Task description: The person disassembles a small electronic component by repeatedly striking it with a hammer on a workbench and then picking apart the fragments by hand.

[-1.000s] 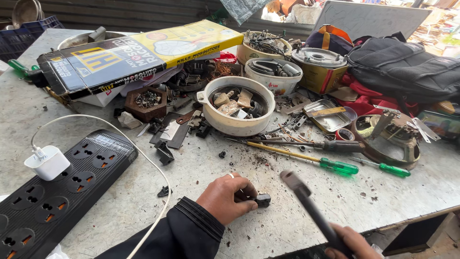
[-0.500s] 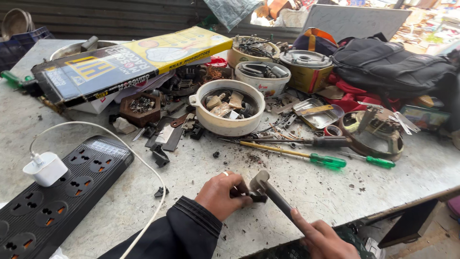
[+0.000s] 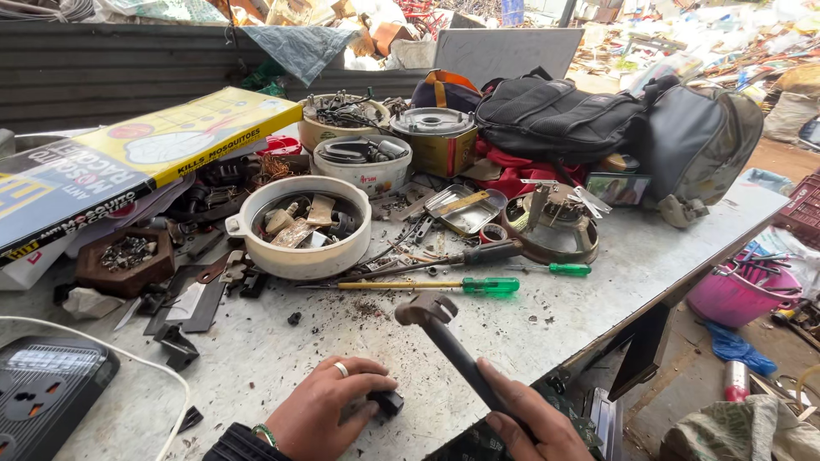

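Note:
My left hand (image 3: 329, 408) presses a small black part (image 3: 389, 401) down on the grey worktable (image 3: 282, 350) near its front edge; a ring is on one finger. My right hand (image 3: 530, 423) grips the dark handle of a hammer (image 3: 448, 341), whose metal head is raised just above and right of the black part. A screwdriver with a yellow shaft and green handle (image 3: 461, 286) lies on the table behind the hammer head.
A white bowl of scrap pieces (image 3: 299, 226) stands mid-table, with more bowls, a tin (image 3: 440, 137) and black bags (image 3: 589, 111) behind. A long yellow and black box (image 3: 137, 158) lies at left, a black power strip (image 3: 43, 393) at front left. Pink basket (image 3: 747, 294) on the floor, right.
The hammer head has come forward and left, from low at the right to above the table beside the black part. My left hand stays on the part. The camera has moved closer.

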